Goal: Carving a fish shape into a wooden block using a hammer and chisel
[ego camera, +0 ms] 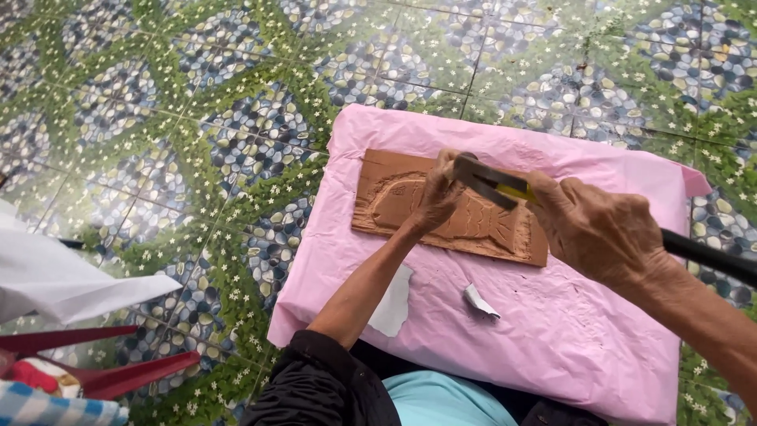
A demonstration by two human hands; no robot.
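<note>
A brown wooden board (pixel 378 197) carved with a fish relief lies on a pink sheet (pixel 552 323) that covers a small table. My left hand (pixel 438 197) rests on the middle of the board, fingers closed around a thin tool pressed to the wood. My right hand (pixel 599 229) hovers over the board's right end, gripping a hammer (pixel 505 185) with a dark head, a yellow band and a black handle that runs off to the right. The hammer head sits just above my left hand.
Two white paper scraps (pixel 479 301) lie on the pink sheet near me. The floor (pixel 197 118) is tiled with a pebble and green leaf pattern. A white cloth (pixel 63 276) and a red plastic piece (pixel 118 375) are at the lower left.
</note>
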